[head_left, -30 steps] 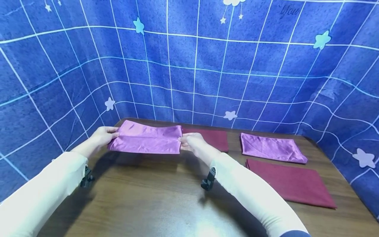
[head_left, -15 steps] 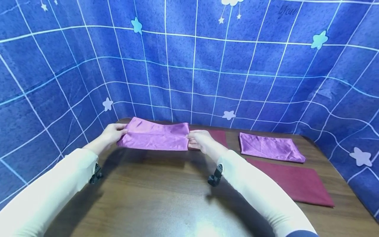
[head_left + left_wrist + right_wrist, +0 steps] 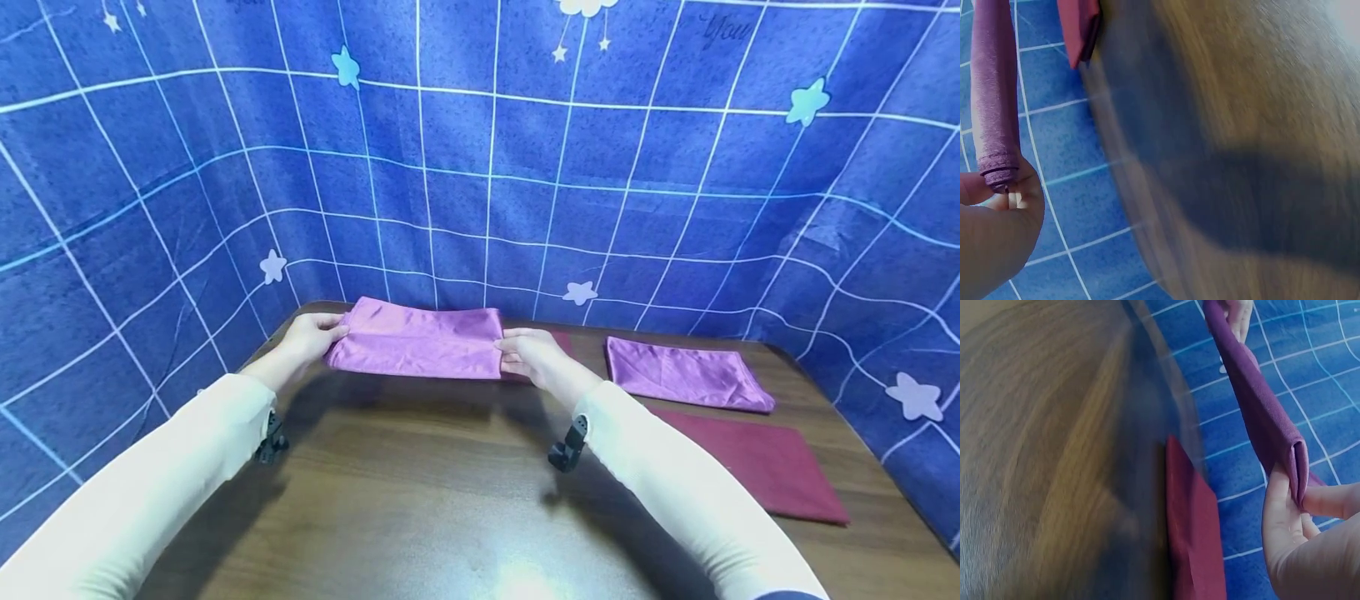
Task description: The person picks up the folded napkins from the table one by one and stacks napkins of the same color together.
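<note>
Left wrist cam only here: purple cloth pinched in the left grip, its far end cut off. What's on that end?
Observer: The right grip pinches the other end of the purple cloth; head view shows it.

Operator: Any more purple out there?

Observer: Yes, a second purple cloth lies folded on the table, to the right.

Operator: And the red cloth at my top edge, is it the only one?

Observer: No. Head view has another red cloth, nearer the person and partly behind the right sleeve.
</note>
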Available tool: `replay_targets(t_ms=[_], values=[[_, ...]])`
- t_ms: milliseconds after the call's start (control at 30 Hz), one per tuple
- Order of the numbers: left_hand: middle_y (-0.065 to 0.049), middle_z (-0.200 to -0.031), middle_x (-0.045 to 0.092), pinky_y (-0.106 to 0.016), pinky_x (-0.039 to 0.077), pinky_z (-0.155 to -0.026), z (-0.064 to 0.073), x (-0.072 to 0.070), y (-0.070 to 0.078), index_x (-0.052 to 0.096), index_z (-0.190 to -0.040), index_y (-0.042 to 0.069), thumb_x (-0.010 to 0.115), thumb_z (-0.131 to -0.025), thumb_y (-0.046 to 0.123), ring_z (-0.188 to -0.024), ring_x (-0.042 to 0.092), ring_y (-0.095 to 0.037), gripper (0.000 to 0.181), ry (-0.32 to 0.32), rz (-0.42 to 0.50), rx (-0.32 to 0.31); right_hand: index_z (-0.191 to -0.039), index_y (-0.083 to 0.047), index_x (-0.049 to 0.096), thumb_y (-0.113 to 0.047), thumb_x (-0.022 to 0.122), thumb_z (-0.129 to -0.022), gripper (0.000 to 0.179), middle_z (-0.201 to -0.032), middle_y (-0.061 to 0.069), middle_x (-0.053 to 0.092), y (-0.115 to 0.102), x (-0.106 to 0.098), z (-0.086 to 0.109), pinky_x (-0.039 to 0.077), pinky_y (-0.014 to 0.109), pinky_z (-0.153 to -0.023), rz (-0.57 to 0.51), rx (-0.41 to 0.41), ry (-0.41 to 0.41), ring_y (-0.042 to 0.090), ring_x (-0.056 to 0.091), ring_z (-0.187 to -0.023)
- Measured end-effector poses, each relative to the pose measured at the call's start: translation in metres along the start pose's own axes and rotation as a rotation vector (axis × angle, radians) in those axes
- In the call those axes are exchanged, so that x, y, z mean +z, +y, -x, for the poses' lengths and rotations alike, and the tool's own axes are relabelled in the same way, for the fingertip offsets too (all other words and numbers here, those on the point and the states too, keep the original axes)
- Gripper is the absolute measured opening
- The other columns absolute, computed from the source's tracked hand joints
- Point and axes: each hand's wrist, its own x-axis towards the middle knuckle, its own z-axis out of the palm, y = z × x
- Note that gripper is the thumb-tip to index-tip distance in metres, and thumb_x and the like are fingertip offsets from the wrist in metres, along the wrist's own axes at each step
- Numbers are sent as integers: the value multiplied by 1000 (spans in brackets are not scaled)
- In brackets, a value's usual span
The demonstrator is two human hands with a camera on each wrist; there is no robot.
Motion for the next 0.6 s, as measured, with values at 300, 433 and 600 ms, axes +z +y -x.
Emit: replay_targets(t_ms=[300, 433, 600], values=[[-26, -140, 49, -35, 43, -105, -6, 15, 7, 50, -134, -9, 54, -98, 15, -124, 48, -28, 43, -10, 88, -55, -132, 6, 51, -3, 59, -93, 41, -91, 3, 59, -2, -14, -3, 53, 22, -68, 11, 14, 56, 12, 54, -72], [-26, -136, 52, -21, 50, -88, -7, 21, 11, 52, -132, -9, 56, -97, 14, -103, 58, -14, 42, -12, 114, -68, -131, 6, 52, -5, 58, -94, 39, -85, 1, 58, -2, -19, -4, 52, 23, -67, 5, 18, 70, 12, 55, -72], [-25, -130, 55, -11, 50, -67, -10, 28, 16, 53, -131, -9, 58, -96, 13, -74, 53, 4, 41, -1, 177, -78, -130, 7, 52, -4, 57, -94, 38, -80, 0, 58, -2, -25, -4, 53, 23, -66, -17, 25, 91, 10, 56, -70]])
